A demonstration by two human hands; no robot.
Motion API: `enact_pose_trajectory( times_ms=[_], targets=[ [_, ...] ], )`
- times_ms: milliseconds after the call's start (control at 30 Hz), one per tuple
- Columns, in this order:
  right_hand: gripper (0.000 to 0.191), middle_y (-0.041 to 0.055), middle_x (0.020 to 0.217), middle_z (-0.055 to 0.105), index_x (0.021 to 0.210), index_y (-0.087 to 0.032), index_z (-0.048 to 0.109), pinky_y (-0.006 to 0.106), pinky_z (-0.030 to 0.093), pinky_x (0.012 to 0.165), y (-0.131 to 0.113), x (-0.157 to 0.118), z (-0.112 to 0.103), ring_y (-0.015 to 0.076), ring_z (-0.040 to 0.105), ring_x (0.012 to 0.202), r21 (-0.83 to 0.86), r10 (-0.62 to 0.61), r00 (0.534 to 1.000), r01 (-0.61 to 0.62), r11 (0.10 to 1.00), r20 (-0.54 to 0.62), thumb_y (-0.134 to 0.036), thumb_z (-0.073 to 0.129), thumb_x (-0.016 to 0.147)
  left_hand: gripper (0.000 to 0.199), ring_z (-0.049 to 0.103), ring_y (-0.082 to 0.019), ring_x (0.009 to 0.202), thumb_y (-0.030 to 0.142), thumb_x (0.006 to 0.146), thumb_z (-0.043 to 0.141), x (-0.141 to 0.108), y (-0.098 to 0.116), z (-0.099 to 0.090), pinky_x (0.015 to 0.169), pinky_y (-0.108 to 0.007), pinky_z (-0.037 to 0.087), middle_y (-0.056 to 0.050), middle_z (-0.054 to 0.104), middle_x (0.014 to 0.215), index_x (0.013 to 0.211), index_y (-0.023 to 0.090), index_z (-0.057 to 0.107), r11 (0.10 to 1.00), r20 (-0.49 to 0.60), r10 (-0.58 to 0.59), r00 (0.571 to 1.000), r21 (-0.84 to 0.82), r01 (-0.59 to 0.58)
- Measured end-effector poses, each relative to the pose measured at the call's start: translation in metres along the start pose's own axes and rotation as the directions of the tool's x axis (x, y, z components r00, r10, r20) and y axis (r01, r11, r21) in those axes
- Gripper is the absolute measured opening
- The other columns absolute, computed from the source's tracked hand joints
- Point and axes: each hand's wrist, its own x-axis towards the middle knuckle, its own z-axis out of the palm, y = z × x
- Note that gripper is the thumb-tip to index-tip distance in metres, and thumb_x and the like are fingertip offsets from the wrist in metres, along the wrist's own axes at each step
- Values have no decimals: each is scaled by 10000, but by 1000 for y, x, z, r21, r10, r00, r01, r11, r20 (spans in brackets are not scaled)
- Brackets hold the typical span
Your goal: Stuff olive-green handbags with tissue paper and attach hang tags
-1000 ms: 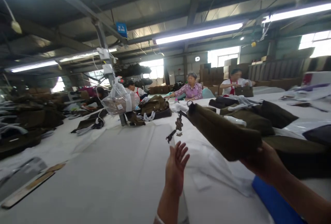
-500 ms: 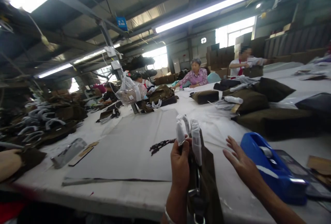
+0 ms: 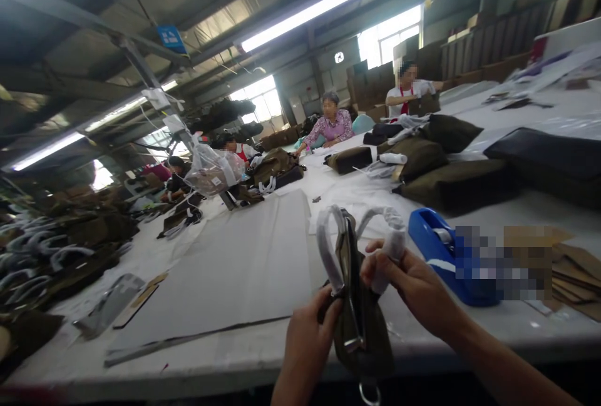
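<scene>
An olive-brown handbag (image 3: 364, 337) is held up in front of me at the table's near edge, its zipper top facing me. Two handles wrapped in white film rise from it. My left hand (image 3: 312, 324) pinches the bag at the base of the left wrapped handle (image 3: 327, 246). The fingers of my right hand (image 3: 406, 281) are closed round the right wrapped handle (image 3: 393, 234). A metal ring (image 3: 370, 393) hangs from the bag's near end. The dark braided strap seen before is out of sight.
A blue tape dispenser (image 3: 451, 262) stands just right of my right hand. White sheets (image 3: 235, 268) lie on the table to the left. Olive bags (image 3: 460, 184) are piled beyond, at the right. Co-workers (image 3: 331, 124) sit across the table.
My right hand has come left from beside the tape dispenser and closed on the right handle. The handles are now spread apart, and the view has swung right.
</scene>
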Motion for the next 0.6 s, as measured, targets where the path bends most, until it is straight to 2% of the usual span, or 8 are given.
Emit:
enact_pose_trajectory(
  times_ms=[67, 133, 200, 267, 400, 467, 533, 600],
  targets=[
    [473, -9, 686, 627, 1156, -208, 583, 295, 465, 601, 0, 0, -2, 144, 536, 593, 19, -18, 999, 17, 1000, 40, -623, 621, 932, 432, 736, -208, 658, 505, 998, 523, -1, -9, -20, 614, -266, 535, -37, 782, 805, 1222, 219, 754, 994, 138, -111, 984, 40, 106],
    [510, -32, 632, 563, 1175, -202, 582, 271, 377, 532, -1, 1, -1, 117, 431, 531, 13, -18, 998, 17, 1000, 54, -642, 624, 921, 476, 700, -181, 557, 530, 1009, 478, 9, -12, -38, 564, -254, 521, -29, 750, 720, 1188, 186, 756, 993, 74, -112, 991, 50, 108],
    [535, -41, 613, 531, 1170, -193, 584, 260, 320, 506, -2, 2, -1, 104, 376, 513, 32, 5, 998, -7, 999, 66, -657, 631, 908, 428, 735, -197, 655, 478, 1020, 476, 30, -9, -48, 644, -281, 561, -63, 769, 802, 1131, 170, 752, 991, -151, 74, 986, 118, -56],
    [536, -52, 596, 506, 1160, -187, 575, 250, 291, 502, -2, 3, 0, 96, 351, 509, 72, 30, 996, -37, 997, 88, -652, 641, 902, 322, 763, -232, 863, 352, 1021, 483, 58, 2, -46, 782, -334, 593, -105, 788, 975, 1091, 180, 746, 937, -224, 320, 921, 216, -273],
    [488, -52, 583, 507, 1025, -189, 569, 238, 292, 496, 0, 3, -1, 89, 364, 497, 97, 45, 987, -60, 993, 155, -658, 630, 903, 300, 699, -244, 1178, 182, 960, 542, 109, 30, -17, 1021, -373, 551, -75, 745, 1264, 1158, 254, 755, 805, 130, 550, 825, 179, -565],
    [479, -29, 591, 543, 921, -191, 579, 256, 358, 506, 2, 0, -3, 105, 417, 496, 10, 33, 989, -34, 999, 143, -670, 588, 918, 320, 683, -249, 1215, 179, 932, 608, 123, 40, -3, 1057, -374, 538, -57, 726, 1313, 1193, 292, 756, 740, 307, 602, 737, 134, -659],
    [437, 14, 674, 628, 883, -196, 615, 311, 484, 610, 7, -5, -8, 158, 553, 586, -166, 0, 999, 8, 986, 50, -633, 604, 916, 321, 665, -266, 1247, 199, 925, 654, 130, 41, 5, 1094, -409, 516, -52, 725, 1317, 1208, 313, 753, 635, 424, 642, 639, 174, -753],
    [358, 68, 901, 722, 949, -213, 670, 413, 551, 846, 16, -11, -14, 259, 678, 853, -366, -75, 992, 33, 930, -102, -557, 701, 855, 319, 654, -279, 1262, 204, 943, 649, 133, 35, 6, 1110, -452, 501, -64, 728, 1308, 1230, 305, 742, 525, 471, 665, 580, 258, -811]
  ],
)
